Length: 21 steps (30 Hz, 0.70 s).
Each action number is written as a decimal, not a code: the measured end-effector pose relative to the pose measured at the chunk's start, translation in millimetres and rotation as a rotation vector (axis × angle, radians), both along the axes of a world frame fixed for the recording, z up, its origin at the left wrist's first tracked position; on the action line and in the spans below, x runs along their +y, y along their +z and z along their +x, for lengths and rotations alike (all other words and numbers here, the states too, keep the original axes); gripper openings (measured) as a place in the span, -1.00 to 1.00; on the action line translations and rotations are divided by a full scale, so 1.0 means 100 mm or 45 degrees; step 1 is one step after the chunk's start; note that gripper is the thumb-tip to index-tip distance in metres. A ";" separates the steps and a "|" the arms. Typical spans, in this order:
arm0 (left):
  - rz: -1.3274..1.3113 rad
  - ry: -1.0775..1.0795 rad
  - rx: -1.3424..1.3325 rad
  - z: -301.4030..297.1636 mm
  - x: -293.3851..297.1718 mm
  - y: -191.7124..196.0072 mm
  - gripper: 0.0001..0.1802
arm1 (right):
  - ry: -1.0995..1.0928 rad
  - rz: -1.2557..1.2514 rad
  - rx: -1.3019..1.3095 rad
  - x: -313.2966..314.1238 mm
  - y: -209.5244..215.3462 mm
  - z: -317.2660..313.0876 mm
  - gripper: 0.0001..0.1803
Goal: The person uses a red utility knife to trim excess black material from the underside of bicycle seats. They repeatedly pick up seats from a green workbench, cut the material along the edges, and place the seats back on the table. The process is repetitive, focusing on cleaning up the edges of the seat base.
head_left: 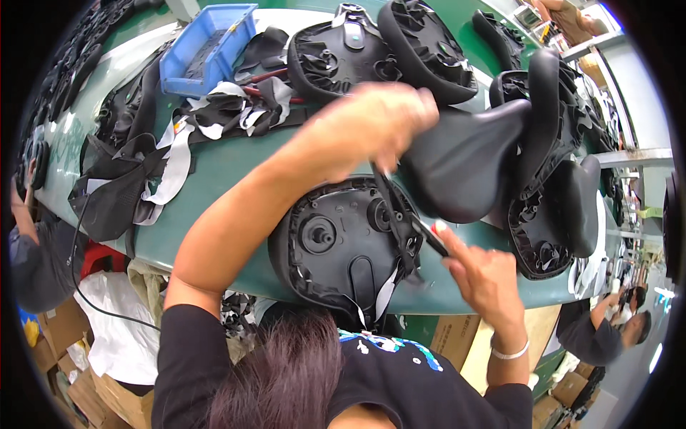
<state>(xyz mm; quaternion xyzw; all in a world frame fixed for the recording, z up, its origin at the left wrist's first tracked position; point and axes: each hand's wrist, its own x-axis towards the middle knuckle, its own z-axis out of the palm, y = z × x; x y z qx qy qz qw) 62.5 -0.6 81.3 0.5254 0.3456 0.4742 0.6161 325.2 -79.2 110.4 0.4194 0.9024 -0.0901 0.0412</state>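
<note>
Head view: my left hand [375, 129] pinches black strip [389, 196], right hand [487, 277] grips black cutting tool [431, 239], upturned saddle [341, 230] looks part-trimmed, strip not yet off

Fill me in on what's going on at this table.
A person is working on an upturned black seat at the edge of the green table. The left grip, blurred, appears to pinch a dark strip rising from the seat's right side. The right grip holds a slim dark tool beside that strip; its exact kind is unclear. A smooth-topped black saddle and a blue bin lie further back.
</note>
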 end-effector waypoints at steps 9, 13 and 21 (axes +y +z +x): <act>0.933 2.099 -0.220 -0.13 -0.30 0.76 -0.49 | -0.864 -0.961 0.926 -1.24 -0.30 0.11 -0.40; 1.259 2.201 0.617 -0.60 -0.42 0.08 -0.67 | -1.105 -0.908 1.154 -1.07 -0.30 -0.06 -0.42; 0.668 0.201 1.750 -0.57 -0.93 0.01 -0.54 | -0.381 0.121 0.735 -0.36 -0.32 -0.17 -0.39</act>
